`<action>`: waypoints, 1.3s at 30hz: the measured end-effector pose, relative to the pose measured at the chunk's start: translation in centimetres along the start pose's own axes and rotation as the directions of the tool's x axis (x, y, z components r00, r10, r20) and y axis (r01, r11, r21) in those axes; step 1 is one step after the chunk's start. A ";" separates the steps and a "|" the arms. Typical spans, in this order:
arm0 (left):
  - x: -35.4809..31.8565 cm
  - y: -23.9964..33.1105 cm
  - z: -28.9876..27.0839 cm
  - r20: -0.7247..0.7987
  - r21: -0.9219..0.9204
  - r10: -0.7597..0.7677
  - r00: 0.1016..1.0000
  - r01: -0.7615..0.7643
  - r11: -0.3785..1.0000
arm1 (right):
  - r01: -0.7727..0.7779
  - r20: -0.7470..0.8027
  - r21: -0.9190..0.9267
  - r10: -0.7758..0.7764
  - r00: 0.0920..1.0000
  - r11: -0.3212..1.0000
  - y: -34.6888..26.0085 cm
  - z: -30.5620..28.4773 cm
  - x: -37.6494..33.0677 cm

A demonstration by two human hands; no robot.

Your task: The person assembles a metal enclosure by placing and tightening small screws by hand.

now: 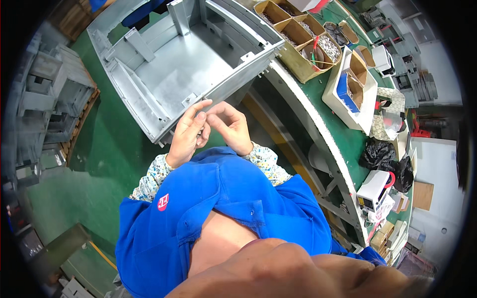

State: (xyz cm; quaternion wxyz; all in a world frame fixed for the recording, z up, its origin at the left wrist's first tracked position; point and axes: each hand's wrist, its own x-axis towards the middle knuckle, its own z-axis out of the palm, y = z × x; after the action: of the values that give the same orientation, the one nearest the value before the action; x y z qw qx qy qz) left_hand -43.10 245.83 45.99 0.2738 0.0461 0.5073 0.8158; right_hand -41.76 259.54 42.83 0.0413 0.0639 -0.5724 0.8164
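My left hand [188, 135] and my right hand [231, 128] meet in front of my chest, with fingertips together. The left fingers are curled, and a small dark piece shows between them, too little of it visible to name. My right thumb and fingers are pinched beside the left fingertips; whatever is between them is hidden. Just beyond both hands is the near edge of a large grey sheet-metal cabinet frame [196, 55], lying with its inside up. Small brackets [189, 100] sit along that edge.
To the right runs a green-topped workbench [318, 94] with a pale edge. On it are a divided cardboard box [298, 37] of small metal parts, a white bin [365, 107], black plastic bags [378, 154] and a white device [373, 189]. Grey metal housings [47, 94] stand on a pallet at left.
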 end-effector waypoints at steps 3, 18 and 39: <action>0.9 0.5 -1.1 -0.029 -0.373 -0.095 0.995 0.077 0.925 | 0.048 -0.107 0.121 -0.035 0.994 0.992 -1.2 -1.5 1.4; 2.6 0.0 -1.1 -0.180 -0.639 -0.027 0.983 -0.096 0.764 | 0.196 -0.296 -0.725 -0.555 0.777 0.660 2.0 -8.3 7.7; 4.3 0.3 0.0 -0.127 -0.672 -0.105 0.986 -0.007 0.741 | 0.187 -0.302 -0.658 -0.483 0.822 0.729 1.8 -8.7 7.1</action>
State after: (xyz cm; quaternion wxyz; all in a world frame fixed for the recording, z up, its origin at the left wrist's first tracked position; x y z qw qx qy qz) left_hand -46.87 247.89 45.42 0.2528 -0.1330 0.2012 0.9370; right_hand -49.56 267.09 39.27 0.3431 -0.0396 -0.7527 0.5605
